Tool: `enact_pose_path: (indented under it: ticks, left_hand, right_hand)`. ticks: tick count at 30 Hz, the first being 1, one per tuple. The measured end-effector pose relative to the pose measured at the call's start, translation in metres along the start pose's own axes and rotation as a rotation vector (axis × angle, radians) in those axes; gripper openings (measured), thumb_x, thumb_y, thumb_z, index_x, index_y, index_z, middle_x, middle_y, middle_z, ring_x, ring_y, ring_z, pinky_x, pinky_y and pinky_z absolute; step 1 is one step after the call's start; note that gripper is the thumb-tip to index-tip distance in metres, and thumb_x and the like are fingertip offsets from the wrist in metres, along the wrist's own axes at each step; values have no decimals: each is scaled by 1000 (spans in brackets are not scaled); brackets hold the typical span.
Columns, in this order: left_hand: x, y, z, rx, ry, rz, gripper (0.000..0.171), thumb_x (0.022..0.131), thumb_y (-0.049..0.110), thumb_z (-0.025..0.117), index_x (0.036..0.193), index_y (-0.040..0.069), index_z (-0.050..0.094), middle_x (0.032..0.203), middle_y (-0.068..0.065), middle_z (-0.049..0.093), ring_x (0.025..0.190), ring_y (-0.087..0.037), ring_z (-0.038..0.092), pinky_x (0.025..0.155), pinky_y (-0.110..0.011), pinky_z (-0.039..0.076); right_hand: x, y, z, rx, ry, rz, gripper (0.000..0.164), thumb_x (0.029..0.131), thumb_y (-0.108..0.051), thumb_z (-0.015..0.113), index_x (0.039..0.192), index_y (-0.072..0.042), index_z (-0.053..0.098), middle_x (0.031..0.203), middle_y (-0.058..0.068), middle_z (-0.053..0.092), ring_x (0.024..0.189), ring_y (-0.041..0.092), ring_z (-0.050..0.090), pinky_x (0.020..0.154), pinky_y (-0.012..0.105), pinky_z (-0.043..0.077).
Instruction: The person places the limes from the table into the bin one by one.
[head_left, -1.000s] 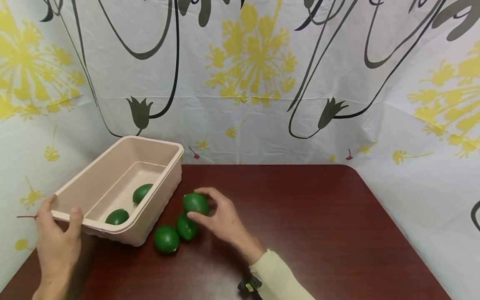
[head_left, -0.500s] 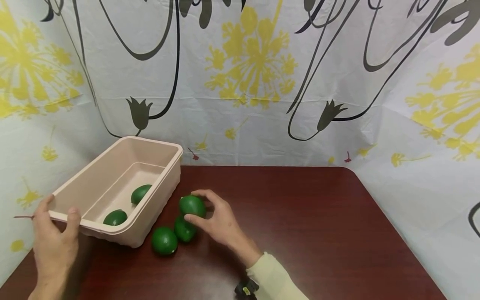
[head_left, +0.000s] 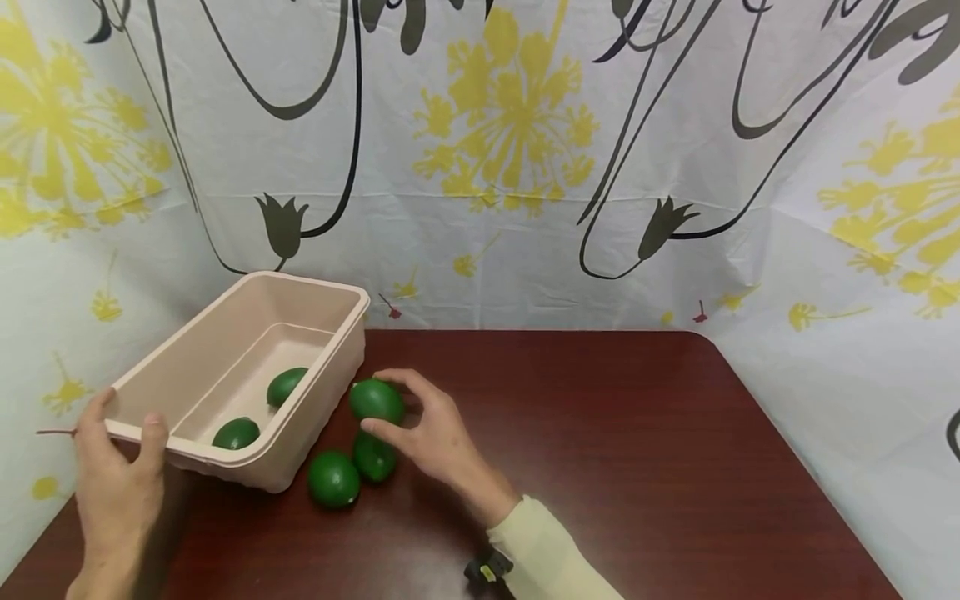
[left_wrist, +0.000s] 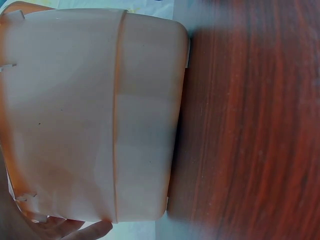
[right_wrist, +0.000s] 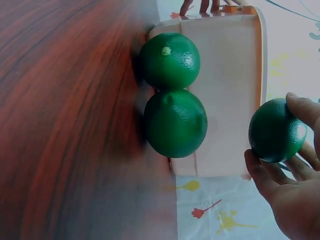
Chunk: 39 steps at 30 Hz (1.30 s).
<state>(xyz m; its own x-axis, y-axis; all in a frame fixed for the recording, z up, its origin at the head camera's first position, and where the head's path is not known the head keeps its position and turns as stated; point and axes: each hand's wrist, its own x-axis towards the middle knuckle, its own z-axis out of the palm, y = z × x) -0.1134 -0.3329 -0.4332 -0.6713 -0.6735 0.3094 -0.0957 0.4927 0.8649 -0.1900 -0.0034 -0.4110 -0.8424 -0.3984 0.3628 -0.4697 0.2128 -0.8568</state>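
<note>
My left hand (head_left: 120,487) grips the near left corner of a beige plastic bin (head_left: 315,392), thumb over the rim; in the left wrist view its fingers curl against the bin's outer wall. My right hand (head_left: 435,433) pinches a green lime (head_left: 377,400) between thumb and fingers, beside the bin's right wall. In the right wrist view this held lime (right_wrist: 277,131) is raised off the table. Below it on the table, two more limes (head_left: 333,479) sit side by side. Inside the bin lie a nearer lime (head_left: 236,433) and a farther lime (head_left: 287,387), the latter partly hidden by the rim.
The dark red-brown wooden table (head_left: 600,433) stretches to the right of the bin. A white sheet (head_left: 480,250) with yellow and grey flower prints hangs behind and at both sides. A small black device (head_left: 489,570) sits at the right sleeve (head_left: 551,554).
My right hand has moved slightly left and up with the lime, bringing it closer to the bin. The left hand keeps its grip on the bin, and the other limes stay put.
</note>
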Motion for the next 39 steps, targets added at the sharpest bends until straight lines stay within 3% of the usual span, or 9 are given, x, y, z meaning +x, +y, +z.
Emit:
enact_pose_path:
  ticks: [7,18,39]
  left_hand:
    - [1,0,-1,9,-7,-14,68,99,33,52,163,28,31,167,-16,34,155,-40,31,129,-52,21]
    - [1,-1,0,18,-11,-16,69,99,34,52,163,27,30,167,-16,34,157,-39,30,130,-51,20]
    - [1,-1,0,20,-3,0,68,99,33,53,163,27,31,167,-17,35,156,-40,31,128,-57,22]
  right_hand:
    - [7,-3,1,28,10,-24,54,87,-21,85,136,-25,63,128,-1,70,112,18,69,97,31,58]
    - [14,-11,2,-4,1,-42,55,88,-26,84,139,-24,62,127,-3,69,107,8,68,92,24,57]
    - [22,-20,12,-7,-14,-57,55,89,-23,83,139,-25,61,133,-3,67,107,8,68,92,22,56]
